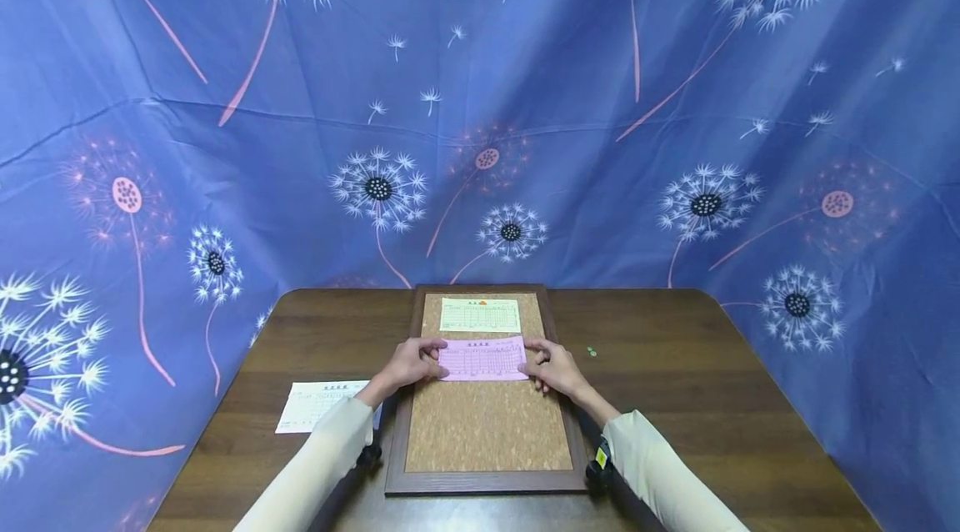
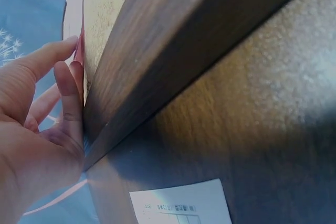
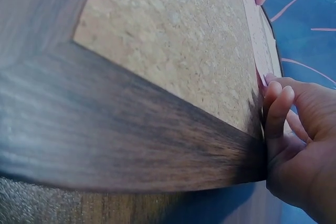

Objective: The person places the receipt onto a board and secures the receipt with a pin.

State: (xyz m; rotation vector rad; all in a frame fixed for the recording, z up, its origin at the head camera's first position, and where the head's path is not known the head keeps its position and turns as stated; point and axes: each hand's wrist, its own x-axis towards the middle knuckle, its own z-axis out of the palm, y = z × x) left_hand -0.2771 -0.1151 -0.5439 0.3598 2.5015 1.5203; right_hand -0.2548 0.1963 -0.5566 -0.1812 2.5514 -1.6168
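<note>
A pink printed form (image 1: pixel 483 359) is stretched between both hands over the framed cork board (image 1: pixel 487 428). My left hand (image 1: pixel 411 361) pinches its left edge between thumb and fingers, close above the board's left frame. At the opposite edge my right hand (image 1: pixel 557 367) pinches the paper the same way; in the right wrist view its fingertips (image 3: pixel 272 90) sit right by the cork. Just above the pink sheet, a pale green form (image 1: pixel 480 315) lies on the upper part of the board.
A white form (image 1: pixel 315 405) lies on the wooden table (image 1: pixel 675 399) left of the board, partly covered by the left sleeve. Small green pieces (image 1: pixel 592 351) lie right of the board. Behind the table hangs a blue dandelion-print cloth (image 1: pixel 585 182).
</note>
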